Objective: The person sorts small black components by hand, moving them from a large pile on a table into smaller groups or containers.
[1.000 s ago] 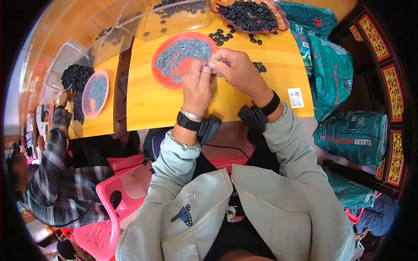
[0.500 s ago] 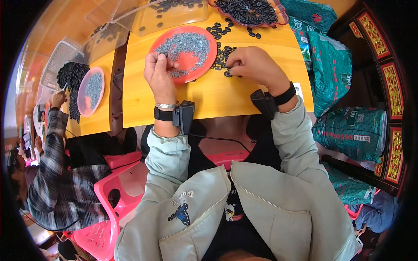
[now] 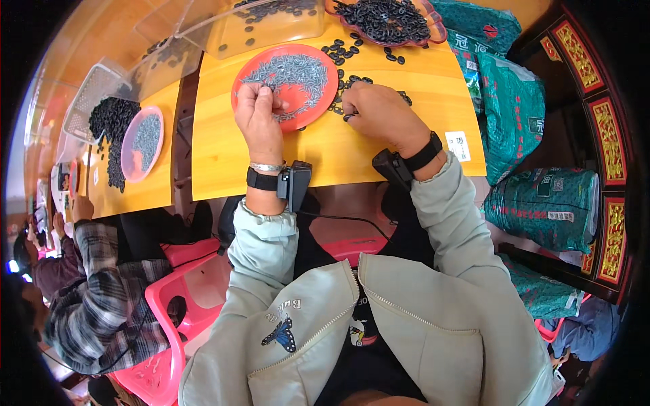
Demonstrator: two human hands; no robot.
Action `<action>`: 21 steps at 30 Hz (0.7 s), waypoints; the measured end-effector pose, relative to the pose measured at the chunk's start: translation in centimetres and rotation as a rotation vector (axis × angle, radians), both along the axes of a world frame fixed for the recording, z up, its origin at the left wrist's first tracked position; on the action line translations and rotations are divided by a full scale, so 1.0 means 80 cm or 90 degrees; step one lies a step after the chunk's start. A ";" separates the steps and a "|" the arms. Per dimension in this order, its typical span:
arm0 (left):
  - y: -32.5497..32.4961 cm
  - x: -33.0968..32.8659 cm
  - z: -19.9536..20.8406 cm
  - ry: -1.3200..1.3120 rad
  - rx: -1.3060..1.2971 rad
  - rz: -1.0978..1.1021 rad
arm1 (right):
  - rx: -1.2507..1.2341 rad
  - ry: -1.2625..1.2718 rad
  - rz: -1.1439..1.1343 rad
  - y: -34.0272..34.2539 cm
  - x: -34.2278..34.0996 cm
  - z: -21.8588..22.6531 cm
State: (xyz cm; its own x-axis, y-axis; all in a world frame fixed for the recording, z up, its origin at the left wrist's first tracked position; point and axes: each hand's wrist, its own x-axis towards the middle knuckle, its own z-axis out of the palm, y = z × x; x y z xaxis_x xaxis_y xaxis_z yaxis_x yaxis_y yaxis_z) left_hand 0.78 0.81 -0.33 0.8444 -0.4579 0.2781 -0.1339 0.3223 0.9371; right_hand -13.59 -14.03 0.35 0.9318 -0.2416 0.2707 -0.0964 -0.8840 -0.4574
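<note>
A round red plate point(image 3: 330, 101) holds a layer of small grey screw-like pieces point(image 3: 292, 70). My left hand point(image 3: 258, 116) is over the plate's near left part, thumb and fingertips pinched together; whatever is between them is too small to make out. To the right of the plate, my right hand point(image 3: 387, 116) is closed just above the table, with a small black oval piece point(image 3: 349, 117) at its fingertips. Several more black oval pieces point(image 3: 338, 53) lie loose on the yellow table point(image 3: 223, 155), some partly hidden behind my right hand.
A scalloped bowl point(image 3: 433, 34) heaped with black pieces stands at the far right, a clear plastic bin point(image 3: 288, 27) at the far left. Green sacks point(image 3: 511, 111) are stacked right of the table. At left, a person in plaid point(image 3: 101, 298) sits by a pink plate point(image 3: 154, 162).
My right hand has moved left toward the plate, fingers curled in more. My left hand has shifted slightly right and nearer. The person at left has drawn an arm back from the black heap.
</note>
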 end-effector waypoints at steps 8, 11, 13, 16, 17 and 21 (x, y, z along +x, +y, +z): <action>-0.001 -0.002 0.001 -0.010 0.011 -0.013 | -0.049 -0.050 0.017 0.002 0.004 -0.003; -0.002 -0.004 0.000 -0.014 0.002 -0.021 | 0.015 -0.038 0.023 -0.004 0.004 -0.001; -0.003 -0.009 0.003 -0.021 -0.005 -0.026 | 0.076 -0.041 0.032 -0.005 0.006 0.001; -0.009 -0.027 0.005 -0.001 -0.022 -0.079 | 0.253 -0.090 0.040 -0.004 0.010 0.004; -0.010 -0.033 0.007 -0.002 -0.023 -0.079 | 0.318 -0.136 0.049 -0.003 0.011 0.004; -0.013 -0.043 0.002 0.080 -0.076 -0.170 | 0.433 -0.190 0.055 0.008 0.017 0.018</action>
State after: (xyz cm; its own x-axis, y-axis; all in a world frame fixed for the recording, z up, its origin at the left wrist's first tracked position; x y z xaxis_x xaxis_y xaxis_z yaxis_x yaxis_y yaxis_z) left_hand -2.69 -0.20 -0.14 0.7294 -0.6391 0.2440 0.0851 0.4387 0.8946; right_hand -12.19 -13.39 1.78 0.8659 -0.3745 0.3316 0.1744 -0.3953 -0.9019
